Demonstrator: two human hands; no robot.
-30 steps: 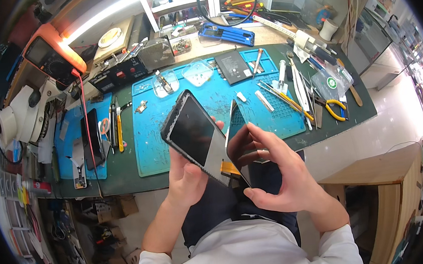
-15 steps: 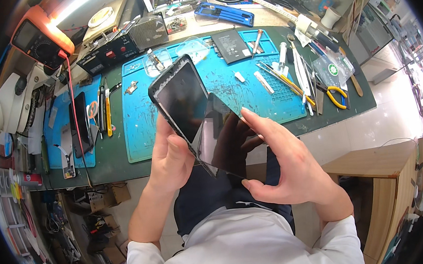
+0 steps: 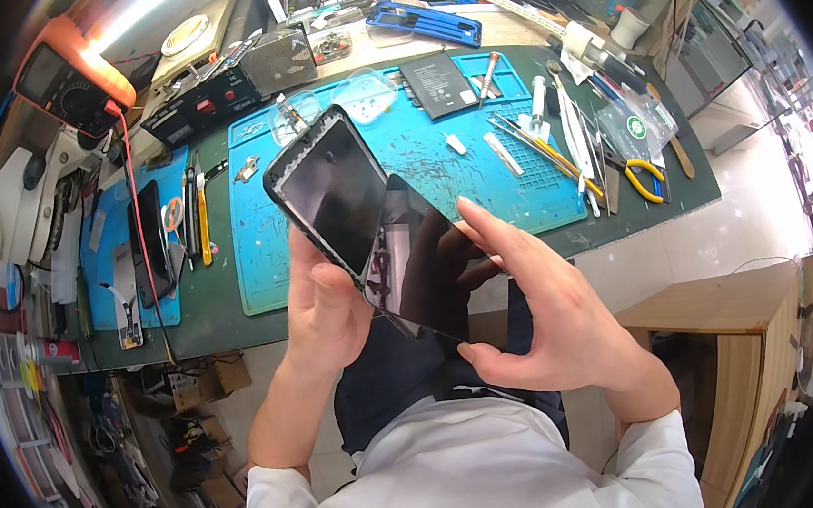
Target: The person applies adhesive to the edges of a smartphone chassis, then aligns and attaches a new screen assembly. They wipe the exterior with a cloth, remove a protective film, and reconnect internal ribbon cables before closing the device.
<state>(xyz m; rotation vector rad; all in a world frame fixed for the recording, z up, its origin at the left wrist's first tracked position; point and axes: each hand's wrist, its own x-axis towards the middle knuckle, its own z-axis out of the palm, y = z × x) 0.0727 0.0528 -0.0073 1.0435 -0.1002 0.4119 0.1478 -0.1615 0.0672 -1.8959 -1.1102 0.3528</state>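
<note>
Green counter (image 3: 216, 317) spans the frame's middle beneath a scuffed blue mat (image 3: 463, 181). At centre, our left fingers (image 3: 331, 284) clasp a rough-rimmed black phone body (image 3: 330, 198); our right fingers (image 3: 496, 233) pinch a thin, glossy panel (image 3: 423, 262) overlapping it. Uneven squeezing could crack that brittle-looking panel; a slackened pinch could drop it.

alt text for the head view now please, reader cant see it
A person's left hand holds a black-rimmed phone body while the right hand holds a glossy dark panel overlapping its lower part; a blue mat lies beyond.
</note>
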